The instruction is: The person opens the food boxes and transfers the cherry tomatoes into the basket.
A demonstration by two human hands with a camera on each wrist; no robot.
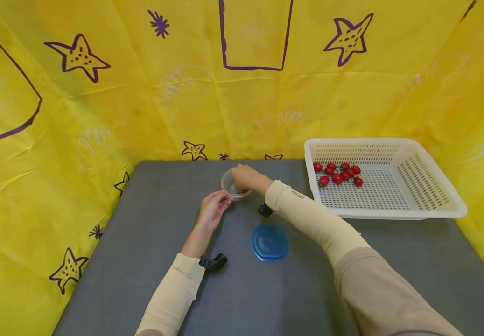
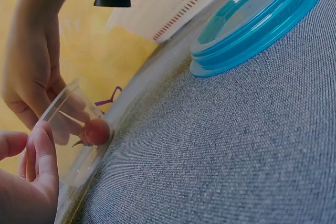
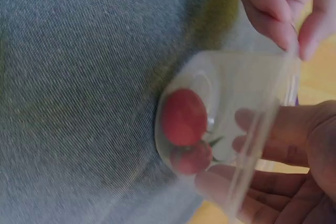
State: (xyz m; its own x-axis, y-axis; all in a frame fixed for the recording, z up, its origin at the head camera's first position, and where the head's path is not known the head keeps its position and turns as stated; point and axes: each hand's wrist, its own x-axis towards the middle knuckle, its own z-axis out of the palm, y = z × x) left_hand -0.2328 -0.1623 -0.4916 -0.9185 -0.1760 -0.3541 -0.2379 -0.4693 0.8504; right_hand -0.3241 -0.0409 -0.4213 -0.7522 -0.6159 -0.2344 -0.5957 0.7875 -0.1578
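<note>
A clear plastic container (image 1: 227,181) stands on the grey table, with two red cherry tomatoes (image 3: 184,116) on its bottom. My left hand (image 1: 213,210) pinches the container's near rim between thumb and fingers. From above, my right hand (image 1: 248,178) reaches down into the container. In the right wrist view, the right hand's fingers (image 3: 283,187) are spread and fairly straight, with the tips close to the lower tomato; whether they touch it is hard to tell. The left wrist view shows a tomato (image 2: 97,131) through the clear wall, below the right fingertips.
A blue-rimmed lid (image 1: 270,242) lies on the table nearer to me. At the right stands a white perforated basket (image 1: 393,212) with several cherry tomatoes (image 1: 337,178) in its left part. A yellow patterned cloth (image 1: 242,112) hangs behind and beside the table.
</note>
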